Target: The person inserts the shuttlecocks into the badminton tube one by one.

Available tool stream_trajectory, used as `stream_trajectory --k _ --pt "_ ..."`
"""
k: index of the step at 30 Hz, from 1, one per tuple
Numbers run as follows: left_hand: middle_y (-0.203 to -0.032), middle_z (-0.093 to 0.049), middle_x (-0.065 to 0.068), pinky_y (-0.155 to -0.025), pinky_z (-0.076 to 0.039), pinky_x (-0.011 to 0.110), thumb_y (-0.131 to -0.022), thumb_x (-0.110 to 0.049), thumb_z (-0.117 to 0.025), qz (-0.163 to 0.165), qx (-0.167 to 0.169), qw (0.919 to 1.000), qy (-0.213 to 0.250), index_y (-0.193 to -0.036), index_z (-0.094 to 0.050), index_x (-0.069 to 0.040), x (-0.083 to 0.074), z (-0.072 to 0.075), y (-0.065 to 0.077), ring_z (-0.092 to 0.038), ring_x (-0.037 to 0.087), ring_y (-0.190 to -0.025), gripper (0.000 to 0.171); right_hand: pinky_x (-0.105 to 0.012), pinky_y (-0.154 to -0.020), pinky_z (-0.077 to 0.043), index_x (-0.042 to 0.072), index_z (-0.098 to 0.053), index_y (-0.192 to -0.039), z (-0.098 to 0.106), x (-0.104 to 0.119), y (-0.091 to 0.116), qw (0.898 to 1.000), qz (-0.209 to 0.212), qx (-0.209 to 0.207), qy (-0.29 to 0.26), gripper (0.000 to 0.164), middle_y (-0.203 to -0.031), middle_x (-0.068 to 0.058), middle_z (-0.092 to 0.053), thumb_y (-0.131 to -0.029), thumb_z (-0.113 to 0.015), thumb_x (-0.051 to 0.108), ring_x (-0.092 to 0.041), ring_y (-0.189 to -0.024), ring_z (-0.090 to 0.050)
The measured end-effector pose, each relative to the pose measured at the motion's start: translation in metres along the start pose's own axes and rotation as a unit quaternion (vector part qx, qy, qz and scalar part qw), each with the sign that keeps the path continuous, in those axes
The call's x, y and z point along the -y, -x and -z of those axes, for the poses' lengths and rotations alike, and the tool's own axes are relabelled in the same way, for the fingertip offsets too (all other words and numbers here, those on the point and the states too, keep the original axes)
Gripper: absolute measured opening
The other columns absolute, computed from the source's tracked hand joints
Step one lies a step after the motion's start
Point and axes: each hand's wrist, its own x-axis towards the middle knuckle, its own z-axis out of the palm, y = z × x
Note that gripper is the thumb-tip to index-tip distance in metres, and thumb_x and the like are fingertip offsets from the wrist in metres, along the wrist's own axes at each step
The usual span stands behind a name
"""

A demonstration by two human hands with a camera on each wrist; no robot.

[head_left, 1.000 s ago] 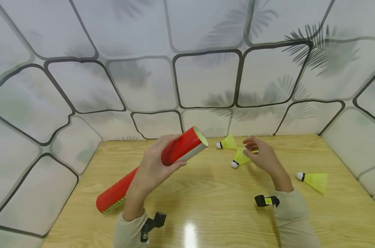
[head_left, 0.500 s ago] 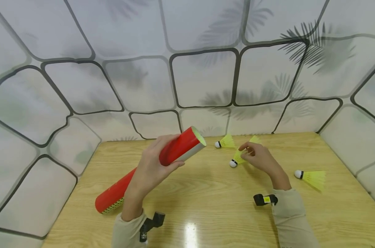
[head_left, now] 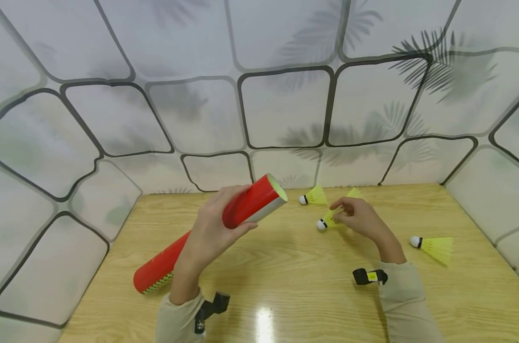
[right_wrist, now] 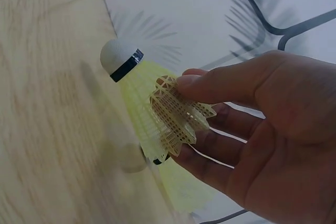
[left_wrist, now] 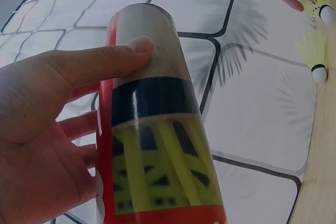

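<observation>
My left hand (head_left: 210, 228) grips a long red shuttlecock tube (head_left: 163, 264) around its upper part. The tube is tilted, its open end raised to the right. In the left wrist view my thumb lies across the tube's grey band (left_wrist: 149, 30). My right hand (head_left: 360, 216) pinches a yellow shuttlecock (right_wrist: 139, 103) by the rim of its skirt, thumb on one side and fingers on the other. Its white cork points to the left and toward me. Whether it still touches the table cannot be told.
A second shuttlecock (head_left: 314, 196) lies at the back, left of my right hand. Another yellow skirt (head_left: 354, 192) shows behind that hand, partly hidden. A further shuttlecock (head_left: 433, 247) lies to the right. The wooden table (head_left: 311, 295) meets a patterned backdrop (head_left: 285, 109) behind.
My right hand has shifted slightly left and its fingers have closed on the shuttlecock's skirt. The shuttlecock's cork has moved a little left and up. The left hand and tube stay nearly still.
</observation>
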Motion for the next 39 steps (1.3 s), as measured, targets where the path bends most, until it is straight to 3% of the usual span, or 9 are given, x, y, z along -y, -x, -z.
stream_trajectory --k 6,13,18,20,25,27,39 --pt "-0.136 -0.060 -0.001 -0.086 -0.058 0.039 -0.080 -0.014 -0.091 -0.001 0.000 1.0000 0.000 -0.144 -0.056 -0.017 0.000 -0.001 -0.001 -0.058 0.020 -0.115 0.073 -0.054 -0.090 -0.054 0.004 -0.070 -0.119 0.007 0.012 0.002 1.000 0.020 -0.019 -0.005 0.022 -0.118 -0.015 -0.070 -0.098 -0.069 0.012 -0.035 -0.107 -0.066" --pt "-0.136 -0.061 -0.001 -0.086 -0.058 0.039 -0.080 -0.014 -0.091 -0.004 0.001 1.0000 -0.001 -0.143 -0.057 -0.016 0.001 -0.002 -0.001 -0.058 0.019 -0.114 0.072 -0.046 -0.086 -0.055 0.004 -0.071 -0.116 0.017 0.029 0.006 0.997 0.052 -0.057 -0.005 0.020 -0.111 -0.012 -0.071 -0.098 -0.071 0.011 -0.029 -0.098 -0.069" --pt "-0.136 -0.060 0.000 -0.085 -0.058 0.039 -0.080 -0.014 -0.091 -0.007 0.003 1.0000 -0.002 -0.143 -0.057 -0.015 0.001 -0.003 -0.001 -0.059 0.020 -0.114 0.072 -0.050 -0.089 -0.056 0.004 -0.071 -0.118 0.024 0.038 0.010 0.995 0.056 -0.077 -0.003 0.022 -0.113 -0.013 -0.072 -0.099 -0.070 0.015 -0.030 -0.099 -0.070" --pt "-0.136 -0.060 0.000 -0.085 -0.058 0.039 -0.080 -0.014 -0.091 -0.009 0.003 1.0000 -0.003 -0.143 -0.057 -0.015 0.002 -0.003 -0.002 -0.059 0.020 -0.114 0.072 -0.045 -0.088 -0.057 0.004 -0.071 -0.118 0.026 0.043 0.012 0.995 0.058 -0.085 0.001 0.022 -0.112 -0.012 -0.072 -0.099 -0.070 0.015 -0.030 -0.098 -0.070" --pt "-0.135 -0.061 0.001 -0.085 -0.058 0.039 -0.079 -0.014 -0.091 -0.008 0.004 1.0000 -0.003 -0.142 -0.057 -0.015 0.001 -0.004 -0.002 -0.059 0.020 -0.114 0.071 -0.018 -0.081 -0.052 0.007 -0.072 -0.116 0.030 0.054 0.016 0.991 0.069 -0.111 0.010 0.020 -0.107 -0.007 -0.073 -0.099 -0.071 0.016 -0.020 -0.092 -0.068" --pt "-0.135 -0.061 0.001 -0.085 -0.058 0.039 -0.080 -0.014 -0.091 -0.007 0.007 1.0000 -0.001 -0.143 -0.057 -0.015 0.001 -0.005 -0.002 -0.059 0.020 -0.114 0.071 -0.013 -0.079 -0.050 0.007 -0.072 -0.115 0.032 0.058 0.018 0.990 0.076 -0.121 0.008 0.019 -0.106 -0.006 -0.073 -0.098 -0.071 0.015 -0.015 -0.089 -0.067" --pt "-0.133 -0.062 0.001 -0.086 -0.058 0.039 -0.079 -0.013 -0.091 -0.013 0.012 0.9998 -0.008 -0.142 -0.057 -0.015 -0.001 -0.009 -0.003 -0.059 0.020 -0.113 0.071 -0.012 -0.072 -0.050 0.007 -0.073 -0.115 0.038 0.082 0.028 0.978 0.110 -0.173 -0.026 0.020 -0.097 -0.007 -0.073 -0.095 -0.074 0.007 -0.006 -0.079 -0.066"
